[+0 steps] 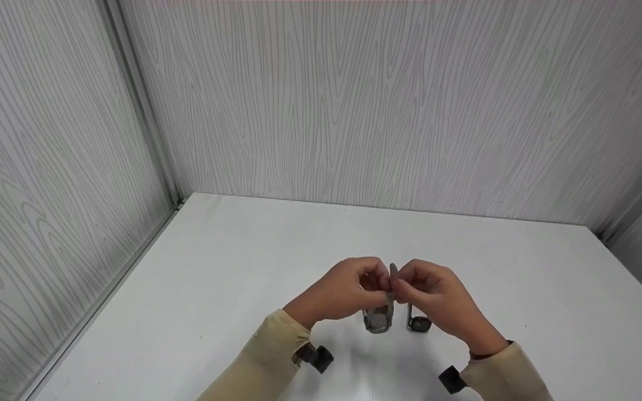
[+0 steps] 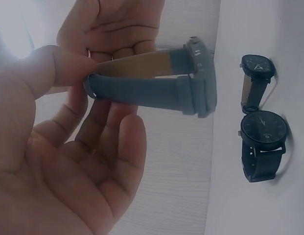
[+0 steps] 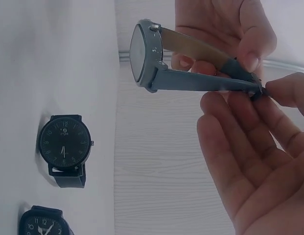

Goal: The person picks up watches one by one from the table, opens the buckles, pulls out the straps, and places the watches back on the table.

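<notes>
A wristwatch (image 2: 147,93) with a blue-grey strap and tan lining hangs between both hands above the table. My left hand (image 1: 357,289) pinches the strap near its far end. From the other side, my right hand (image 1: 435,295) holds the strap end between thumb and fingers, by the small buckle (image 3: 259,88). The two strap halves meet there, forming a narrow loop; fingers partly hide whether it is fastened. Facing the table, the watch case (image 3: 146,55) points away from the hands. Below lie a round black watch (image 2: 264,129) and a rounded-square black watch (image 2: 258,66).
The white tabletop (image 1: 254,245) carries the two black watches side by side, close under the hands. Behind it rises a wood-grain panel (image 1: 354,100). Another such panel (image 1: 48,167) stands along the left side. Dark blocks (image 1: 321,359) are fixed at the wrists.
</notes>
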`<state>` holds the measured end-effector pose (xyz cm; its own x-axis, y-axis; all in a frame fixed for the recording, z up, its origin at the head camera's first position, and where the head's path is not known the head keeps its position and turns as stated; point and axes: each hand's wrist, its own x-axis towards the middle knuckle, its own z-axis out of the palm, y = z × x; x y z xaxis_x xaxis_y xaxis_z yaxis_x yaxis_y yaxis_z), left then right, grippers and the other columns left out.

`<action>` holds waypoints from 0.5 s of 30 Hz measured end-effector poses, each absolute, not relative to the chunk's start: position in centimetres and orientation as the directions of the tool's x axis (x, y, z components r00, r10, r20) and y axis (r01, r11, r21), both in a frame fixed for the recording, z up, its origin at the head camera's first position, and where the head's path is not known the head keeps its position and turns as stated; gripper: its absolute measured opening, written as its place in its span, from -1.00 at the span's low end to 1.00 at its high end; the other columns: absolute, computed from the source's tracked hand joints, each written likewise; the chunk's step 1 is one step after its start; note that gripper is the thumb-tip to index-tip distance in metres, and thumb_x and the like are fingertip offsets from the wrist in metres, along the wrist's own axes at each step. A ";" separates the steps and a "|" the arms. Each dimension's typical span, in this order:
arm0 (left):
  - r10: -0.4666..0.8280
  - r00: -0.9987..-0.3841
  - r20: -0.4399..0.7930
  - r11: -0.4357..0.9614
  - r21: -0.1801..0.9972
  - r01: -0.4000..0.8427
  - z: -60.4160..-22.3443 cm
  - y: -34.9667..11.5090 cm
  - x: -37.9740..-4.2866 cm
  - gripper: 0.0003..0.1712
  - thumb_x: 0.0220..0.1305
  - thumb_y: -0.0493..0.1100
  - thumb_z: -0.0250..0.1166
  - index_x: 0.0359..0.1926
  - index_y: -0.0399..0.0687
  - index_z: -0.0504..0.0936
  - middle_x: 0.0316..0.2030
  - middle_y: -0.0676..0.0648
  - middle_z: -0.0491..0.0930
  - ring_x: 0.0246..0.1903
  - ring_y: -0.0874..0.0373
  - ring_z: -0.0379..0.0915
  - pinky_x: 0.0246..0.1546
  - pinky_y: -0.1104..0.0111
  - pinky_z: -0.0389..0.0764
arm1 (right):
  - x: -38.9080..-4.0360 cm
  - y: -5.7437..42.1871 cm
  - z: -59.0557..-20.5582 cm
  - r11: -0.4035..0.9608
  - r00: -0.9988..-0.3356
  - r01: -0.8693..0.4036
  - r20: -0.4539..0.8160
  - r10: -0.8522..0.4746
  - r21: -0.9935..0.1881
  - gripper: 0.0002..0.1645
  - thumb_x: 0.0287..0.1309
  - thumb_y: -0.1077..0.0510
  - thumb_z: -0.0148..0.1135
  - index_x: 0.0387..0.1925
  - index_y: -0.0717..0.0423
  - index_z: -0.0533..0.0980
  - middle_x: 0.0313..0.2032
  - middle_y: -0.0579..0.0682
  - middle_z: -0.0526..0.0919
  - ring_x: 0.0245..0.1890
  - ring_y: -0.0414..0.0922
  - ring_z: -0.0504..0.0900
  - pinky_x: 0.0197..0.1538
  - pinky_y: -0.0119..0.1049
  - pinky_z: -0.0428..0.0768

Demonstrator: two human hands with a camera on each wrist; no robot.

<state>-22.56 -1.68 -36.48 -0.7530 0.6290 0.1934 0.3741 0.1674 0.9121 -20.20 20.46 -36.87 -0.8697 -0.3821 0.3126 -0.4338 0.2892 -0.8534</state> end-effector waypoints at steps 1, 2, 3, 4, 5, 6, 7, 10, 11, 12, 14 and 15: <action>0.632 -0.747 0.204 0.152 0.913 0.378 -36.5 -1.7 -22.6 -0.94 0.30 -0.19 0.35 -0.26 -0.03 0.61 -0.30 0.09 0.62 -0.32 0.26 0.56 -0.31 0.40 0.58 | -20.2 20.5 -36.9 0.280 -0.868 -0.431 0.310 -0.387 -0.858 -0.83 0.42 0.16 0.30 -0.27 0.21 0.60 -0.25 0.10 0.68 -0.27 -0.06 0.72 -0.13 -0.23 0.72; 0.635 -0.743 0.212 0.141 0.913 0.382 -36.5 -1.7 -22.6 -0.94 0.29 -0.19 0.34 -0.27 -0.03 0.60 -0.31 0.09 0.61 -0.33 0.26 0.55 -0.31 0.40 0.57 | -20.2 20.5 -36.8 0.272 -0.867 -0.428 0.308 -0.391 -0.862 -0.83 0.42 0.16 0.30 -0.26 0.21 0.59 -0.24 0.10 0.67 -0.26 -0.05 0.72 -0.12 -0.21 0.73; 0.636 -0.740 0.221 0.134 0.912 0.388 -36.5 -1.7 -22.7 -0.94 0.29 -0.19 0.34 -0.28 -0.03 0.59 -0.33 0.10 0.60 -0.33 0.27 0.54 -0.32 0.40 0.56 | -20.2 20.5 -36.8 0.270 -0.866 -0.428 0.306 -0.395 -0.863 -0.83 0.42 0.16 0.30 -0.26 0.21 0.59 -0.22 0.10 0.67 -0.24 -0.04 0.72 -0.11 -0.19 0.74; 0.636 -0.737 0.230 0.130 0.909 0.396 -36.6 -1.7 -22.7 -0.94 0.28 -0.19 0.33 -0.28 -0.03 0.59 -0.34 0.10 0.59 -0.34 0.27 0.52 -0.33 0.40 0.54 | -20.2 20.5 -36.9 0.269 -0.865 -0.428 0.305 -0.398 -0.863 -0.83 0.42 0.15 0.30 -0.24 0.20 0.60 -0.20 0.10 0.67 -0.22 -0.02 0.73 -0.10 -0.17 0.74; 0.637 -0.734 0.236 0.125 0.908 0.400 -36.6 -1.7 -22.7 -0.94 0.29 -0.20 0.32 -0.29 -0.04 0.58 -0.35 0.10 0.58 -0.35 0.27 0.50 -0.33 0.41 0.53 | -20.2 20.5 -36.9 0.270 -0.864 -0.429 0.304 -0.402 -0.862 -0.83 0.42 0.15 0.30 -0.23 0.20 0.60 -0.18 0.10 0.68 -0.20 -0.04 0.74 -0.08 -0.15 0.74; 0.638 -0.731 0.242 0.122 0.906 0.406 -36.6 -1.8 -22.7 -0.94 0.29 -0.21 0.31 -0.29 -0.05 0.57 -0.36 0.10 0.56 -0.36 0.28 0.48 -0.34 0.41 0.51 | -20.2 20.5 -36.9 0.269 -0.863 -0.428 0.302 -0.405 -0.863 -0.84 0.42 0.15 0.29 -0.22 0.20 0.60 -0.17 0.10 0.68 -0.18 -0.04 0.74 -0.07 -0.14 0.74; 0.640 -0.728 0.246 0.116 0.906 0.408 -36.6 -1.8 -22.7 -0.94 0.30 -0.21 0.30 -0.28 -0.07 0.57 -0.37 0.11 0.55 -0.36 0.28 0.47 -0.35 0.41 0.51 | -20.2 20.6 -36.9 0.266 -0.862 -0.429 0.303 -0.407 -0.863 -0.84 0.42 0.15 0.29 -0.22 0.20 0.60 -0.16 0.10 0.67 -0.17 -0.06 0.74 -0.06 -0.13 0.74; 0.652 -0.713 0.258 0.087 0.909 0.408 -36.6 -1.8 -22.7 -0.93 0.33 -0.21 0.27 -0.26 -0.12 0.56 -0.36 0.10 0.54 -0.38 0.29 0.44 -0.36 0.41 0.49 | -20.1 20.6 -36.9 0.253 -0.861 -0.430 0.310 -0.403 -0.866 -0.85 0.42 0.19 0.29 -0.22 0.23 0.60 -0.17 0.13 0.66 -0.19 -0.08 0.74 -0.06 -0.13 0.74; 0.656 -0.710 0.258 0.077 0.912 0.402 -36.6 -1.8 -22.7 -0.92 0.34 -0.20 0.27 -0.25 -0.12 0.56 -0.35 0.10 0.55 -0.38 0.29 0.45 -0.36 0.41 0.50 | -20.1 20.6 -36.9 0.251 -0.861 -0.432 0.313 -0.401 -0.866 -0.85 0.43 0.20 0.28 -0.23 0.24 0.59 -0.18 0.14 0.65 -0.20 -0.10 0.74 -0.07 -0.12 0.74; 0.657 -0.709 0.257 0.076 0.913 0.401 -36.6 -1.8 -22.6 -0.90 0.35 -0.17 0.27 -0.25 -0.11 0.56 -0.34 0.10 0.56 -0.38 0.29 0.46 -0.37 0.41 0.51 | -20.0 20.5 -36.8 0.252 -0.861 -0.434 0.316 -0.399 -0.865 -0.86 0.43 0.21 0.27 -0.23 0.24 0.59 -0.19 0.14 0.65 -0.21 -0.09 0.74 -0.09 -0.14 0.75; 0.656 -0.710 0.256 0.074 0.914 0.398 -36.6 -1.7 -22.7 -0.87 0.37 -0.12 0.27 -0.25 -0.08 0.57 -0.33 0.10 0.57 -0.40 0.26 0.47 -0.41 0.42 0.50 | -20.0 20.5 -36.7 0.252 -0.859 -0.440 0.323 -0.396 -0.862 -0.86 0.44 0.22 0.26 -0.24 0.25 0.57 -0.21 0.13 0.64 -0.24 -0.10 0.75 -0.12 -0.17 0.75; 0.653 -0.713 0.255 0.077 0.914 0.398 -36.6 -1.7 -22.7 -0.86 0.38 -0.09 0.28 -0.25 -0.05 0.57 -0.33 0.10 0.58 -0.41 0.25 0.47 -0.42 0.42 0.49 | -20.0 20.5 -36.7 0.248 -0.858 -0.442 0.325 -0.397 -0.862 -0.86 0.44 0.22 0.25 -0.24 0.26 0.57 -0.21 0.13 0.64 -0.25 -0.10 0.75 -0.14 -0.17 0.75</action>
